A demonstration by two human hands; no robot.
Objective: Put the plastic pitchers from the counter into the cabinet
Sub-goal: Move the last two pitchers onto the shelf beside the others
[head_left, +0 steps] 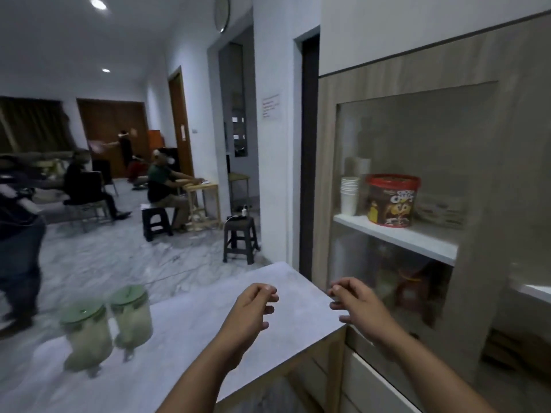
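Note:
Two clear plastic pitchers with green lids stand side by side on the grey counter (193, 329) at the left: one nearer (85, 338), one farther (132, 315). Both look blurred. My left hand (253, 308) hovers over the counter's right part, fingers loosely curled, holding nothing. My right hand (354, 305) hangs by the counter's right corner, in front of the cabinet's glass door (417, 144), also loosely curled with nothing in it. The cabinet (492, 114) fills the right side; its glass door appears closed.
Inside the cabinet, a stack of white cups (349, 195) and a red-lidded cereal tub (393, 200) sit on a white shelf (396, 236). Beyond the counter lie a marble floor, black stools (240, 239), seated people and a person walking at the far left (18, 248).

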